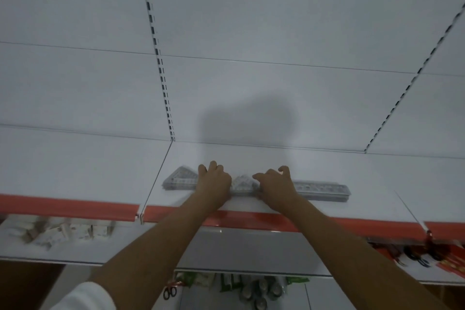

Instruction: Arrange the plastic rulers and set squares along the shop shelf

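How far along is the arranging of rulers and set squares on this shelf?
Well under way. Done: a set square at the left and rulers at the right already lie in one row on the white shelf. In hand: the left hand and right hand are on the middle set square. Left: squaring up that middle; the blur hides finer alignment.

Bare shelf (276, 158) behind rulers (322, 190)

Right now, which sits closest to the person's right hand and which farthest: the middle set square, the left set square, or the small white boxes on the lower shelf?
From the right hand:
1. Middle set square, just left, between both hands.
2. Left set square, beyond the left hand.
3. Small white boxes, lower shelf, far left.
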`<move>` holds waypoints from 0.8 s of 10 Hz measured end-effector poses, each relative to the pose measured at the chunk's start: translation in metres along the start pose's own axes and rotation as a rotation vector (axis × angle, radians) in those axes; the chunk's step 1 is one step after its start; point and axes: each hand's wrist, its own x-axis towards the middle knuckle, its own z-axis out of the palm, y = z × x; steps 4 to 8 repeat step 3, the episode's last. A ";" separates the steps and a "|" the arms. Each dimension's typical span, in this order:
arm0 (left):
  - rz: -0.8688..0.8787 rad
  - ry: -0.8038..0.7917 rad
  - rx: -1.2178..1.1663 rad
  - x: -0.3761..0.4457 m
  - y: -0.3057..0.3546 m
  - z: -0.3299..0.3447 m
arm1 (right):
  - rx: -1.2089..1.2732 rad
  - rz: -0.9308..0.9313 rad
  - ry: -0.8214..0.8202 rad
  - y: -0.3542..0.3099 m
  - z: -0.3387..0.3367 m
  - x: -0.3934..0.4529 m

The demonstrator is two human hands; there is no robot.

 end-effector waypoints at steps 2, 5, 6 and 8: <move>-0.063 -0.065 0.016 -0.001 0.007 -0.007 | -0.019 -0.040 -0.030 0.002 -0.006 -0.002; -0.079 -0.071 0.007 -0.005 0.009 -0.012 | 0.021 -0.059 -0.052 0.003 -0.013 -0.004; -0.079 -0.071 0.007 -0.005 0.009 -0.012 | 0.021 -0.059 -0.052 0.003 -0.013 -0.004; -0.079 -0.071 0.007 -0.005 0.009 -0.012 | 0.021 -0.059 -0.052 0.003 -0.013 -0.004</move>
